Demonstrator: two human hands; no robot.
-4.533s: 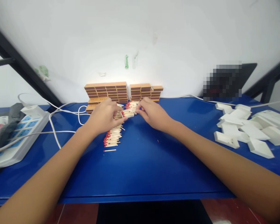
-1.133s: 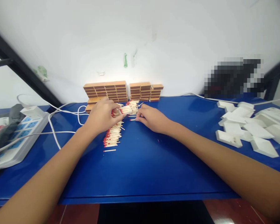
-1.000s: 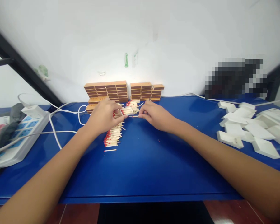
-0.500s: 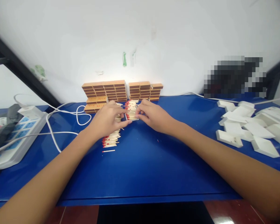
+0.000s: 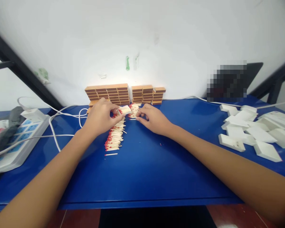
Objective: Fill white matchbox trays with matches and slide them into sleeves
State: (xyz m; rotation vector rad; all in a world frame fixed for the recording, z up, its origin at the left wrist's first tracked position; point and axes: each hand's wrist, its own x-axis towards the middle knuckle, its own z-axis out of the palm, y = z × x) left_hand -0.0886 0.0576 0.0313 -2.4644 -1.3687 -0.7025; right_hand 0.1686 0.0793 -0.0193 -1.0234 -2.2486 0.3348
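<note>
My left hand is closed on a small white matchbox tray filled with matches, holding it tilted above the table. Below it, a long pile of red-tipped matches runs toward me, and one match lies apart at its near end. My right hand rests at the right side of a second bunch of matches, thumb and fingers drawn together. Whether anything is pinched in those fingertips is hidden.
Stacked matchboxes stand against the wall, with shorter stacks beside them. White empty trays lie heaped on the right of the blue table. A power strip and white cables occupy the left.
The match-filled tray has been lifted and moved left in my left hand, away from between both hands. My right hand has come off it and shifted slightly left beside the matches.
</note>
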